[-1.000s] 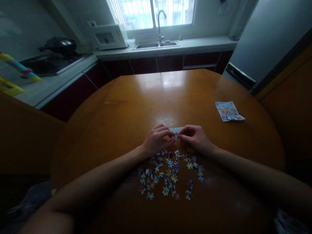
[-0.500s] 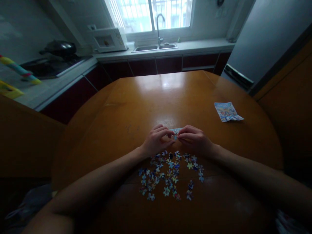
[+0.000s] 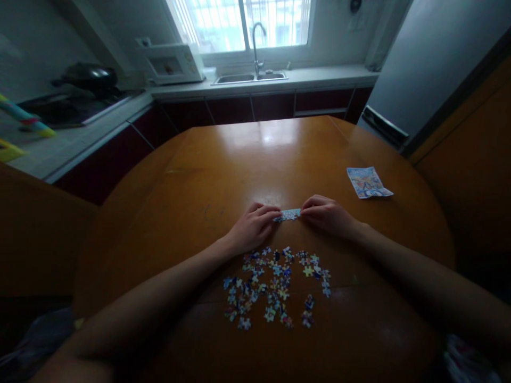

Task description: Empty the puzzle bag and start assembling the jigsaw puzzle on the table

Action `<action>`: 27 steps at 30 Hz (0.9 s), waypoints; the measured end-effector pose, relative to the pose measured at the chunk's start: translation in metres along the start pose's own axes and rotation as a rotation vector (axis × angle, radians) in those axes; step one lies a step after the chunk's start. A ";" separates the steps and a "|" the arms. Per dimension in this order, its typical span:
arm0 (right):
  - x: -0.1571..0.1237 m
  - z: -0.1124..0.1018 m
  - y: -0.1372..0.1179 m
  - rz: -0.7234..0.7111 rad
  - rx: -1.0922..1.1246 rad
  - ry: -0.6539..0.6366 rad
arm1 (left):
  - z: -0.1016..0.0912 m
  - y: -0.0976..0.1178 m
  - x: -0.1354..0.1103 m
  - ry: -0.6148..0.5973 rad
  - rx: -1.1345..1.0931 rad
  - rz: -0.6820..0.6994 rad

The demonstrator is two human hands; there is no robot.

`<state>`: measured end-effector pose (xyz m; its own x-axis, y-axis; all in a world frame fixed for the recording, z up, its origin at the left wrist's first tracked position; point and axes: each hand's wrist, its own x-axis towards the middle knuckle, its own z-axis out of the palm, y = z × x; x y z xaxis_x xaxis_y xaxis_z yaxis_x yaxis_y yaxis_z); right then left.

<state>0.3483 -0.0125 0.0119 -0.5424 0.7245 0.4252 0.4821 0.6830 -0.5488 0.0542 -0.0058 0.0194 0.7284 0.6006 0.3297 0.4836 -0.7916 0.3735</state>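
Note:
A short strip of joined jigsaw puzzle pieces (image 3: 290, 214), pale blue and white, lies across the middle of the table between my two hands. My left hand (image 3: 257, 227) has its fingers closed at the strip's left end and covers part of it. At the right end, the fingertips of my right hand (image 3: 328, 215) are pinched together on the strip's edge. Closer to me, a spread of loose jigsaw pieces (image 3: 275, 287) in blue, yellow, white and dark colours lies on the wood.
A creased printed sheet (image 3: 368, 183) rests on the right side of the round wooden table (image 3: 239, 170). Beyond the table are a sink (image 3: 251, 78), a microwave (image 3: 171, 65) and a stove with a dark pan (image 3: 90, 78). A fridge (image 3: 431, 64) stands at right.
My hands have moved apart, the right one away to the right, so more of the puzzle strip shows between them. The whole view has shifted slightly.

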 end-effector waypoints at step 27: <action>0.002 0.001 -0.003 0.011 -0.114 -0.001 | 0.002 -0.002 -0.002 -0.059 0.090 0.011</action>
<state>0.3451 -0.0134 0.0140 -0.5377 0.7317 0.4190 0.5629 0.6815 -0.4677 0.0528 -0.0053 0.0158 0.7597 0.5866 0.2807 0.5153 -0.8063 0.2903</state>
